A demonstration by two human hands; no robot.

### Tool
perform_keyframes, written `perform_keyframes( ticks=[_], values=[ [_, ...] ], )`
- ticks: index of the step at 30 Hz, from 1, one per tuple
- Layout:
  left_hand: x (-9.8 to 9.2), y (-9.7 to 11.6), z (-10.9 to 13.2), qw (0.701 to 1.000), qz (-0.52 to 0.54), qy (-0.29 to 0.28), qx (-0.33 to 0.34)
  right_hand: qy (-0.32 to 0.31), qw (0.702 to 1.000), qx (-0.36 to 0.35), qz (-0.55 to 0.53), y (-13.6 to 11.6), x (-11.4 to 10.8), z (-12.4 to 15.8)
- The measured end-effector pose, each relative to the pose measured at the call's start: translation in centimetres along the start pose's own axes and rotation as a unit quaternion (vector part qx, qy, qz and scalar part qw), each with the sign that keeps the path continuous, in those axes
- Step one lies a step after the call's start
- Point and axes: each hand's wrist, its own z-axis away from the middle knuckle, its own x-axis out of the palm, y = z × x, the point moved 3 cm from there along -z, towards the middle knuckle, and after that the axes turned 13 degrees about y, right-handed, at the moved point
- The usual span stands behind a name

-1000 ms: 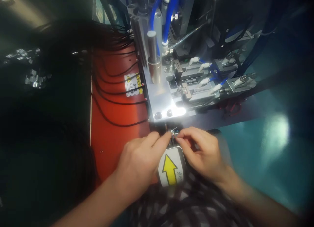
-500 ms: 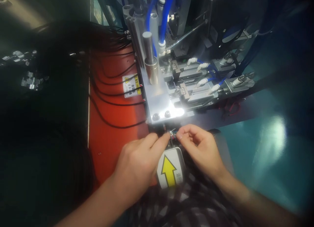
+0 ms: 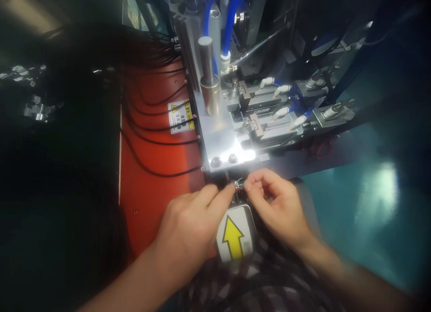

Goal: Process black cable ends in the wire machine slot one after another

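At the front edge of the machine, a small shiny part with thin wires [image 3: 239, 185] shows between my fingertips; it is too small to name surely. My left hand [image 3: 193, 222] is closed, its fingertips against the left side of this part and hiding some of it. From the right, my right hand [image 3: 278, 206] pinches thumb to forefinger at the ends of the thin wires. Just above both hands lies a bright metal plate [image 3: 218, 139] with two dark bolts. Below the fingertips is a white panel with a yellow arrow [image 3: 232, 235].
An orange-red machine surface [image 3: 158, 186] with black cables [image 3: 158, 173] and a warning label [image 3: 181, 116] lies to the left. A steel post [image 3: 208, 74] rises from the plate. Pneumatic cylinders [image 3: 269, 130] with white fittings and blue hoses [image 3: 232, 20] stand behind and right.
The view has shifted slightly, so the machine sits a little further right. Both hands stay at the small part with almost the same grip.
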Motion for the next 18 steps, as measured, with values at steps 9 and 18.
perform_keyframes(
  ticks=[9, 18],
  values=[
    [0.23, -0.10, -0.06, 1.000, 0.007, -0.005, 0.000, -0.004, 0.999, -0.031, 0.018, -0.34, -0.06, -0.13],
    [0.22, -0.14, 0.08, 1.000, -0.001, -0.007, 0.000, -0.010, 0.998, -0.061, 0.013, -0.23, -0.14, 0.25]
  ],
)
